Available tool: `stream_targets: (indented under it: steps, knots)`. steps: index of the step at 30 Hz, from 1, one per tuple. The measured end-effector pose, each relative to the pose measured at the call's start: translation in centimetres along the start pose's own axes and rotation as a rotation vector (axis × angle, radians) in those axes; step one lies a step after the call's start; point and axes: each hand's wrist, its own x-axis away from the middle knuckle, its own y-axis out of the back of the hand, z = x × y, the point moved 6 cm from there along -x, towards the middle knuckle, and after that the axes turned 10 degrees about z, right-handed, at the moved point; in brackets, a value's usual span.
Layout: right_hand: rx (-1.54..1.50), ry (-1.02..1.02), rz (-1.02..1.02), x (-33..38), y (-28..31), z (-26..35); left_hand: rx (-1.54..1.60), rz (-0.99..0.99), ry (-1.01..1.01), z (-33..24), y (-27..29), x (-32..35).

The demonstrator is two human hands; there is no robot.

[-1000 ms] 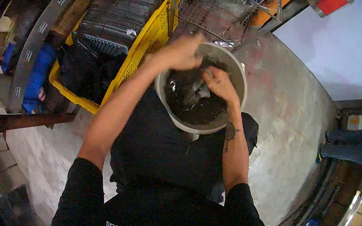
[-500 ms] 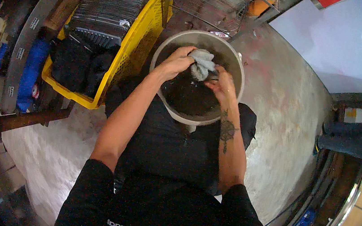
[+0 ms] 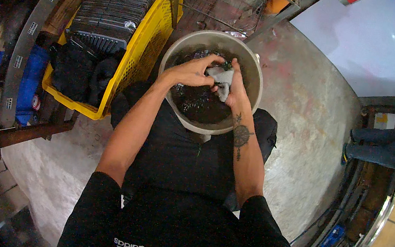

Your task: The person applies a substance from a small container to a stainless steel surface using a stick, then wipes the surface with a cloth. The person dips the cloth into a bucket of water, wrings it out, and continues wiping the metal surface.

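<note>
both hands' grips, left hand [image 3: 191,73], right hand [image 3: 234,86], clamped on pale rag [image 3: 222,75], over grey bucket [image 3: 258,71]

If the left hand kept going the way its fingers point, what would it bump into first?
The left hand points rightward across the bucket, so it would likely meet the grey cloth first, already at its fingertips, with the right hand just behind.

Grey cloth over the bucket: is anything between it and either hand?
Nothing visible. The left hand and the right hand both close on the grey cloth directly, holding it above the dark liquid inside the round bucket. The yellow crate stands off to the left, apart from the bucket.
</note>
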Motion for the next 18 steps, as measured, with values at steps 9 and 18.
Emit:
stream_targets:
  steps: [9,18]
  knots:
    - [0.376,0.067,-0.249,-1.6,1.4,-1.0,-0.202,-0.191,-0.015,0.1,-1.2,-0.9]
    - [0.314,0.165,-0.121,-1.1,0.5,0.5,0.066,-0.215,0.039,2.0,-0.3,-1.9]
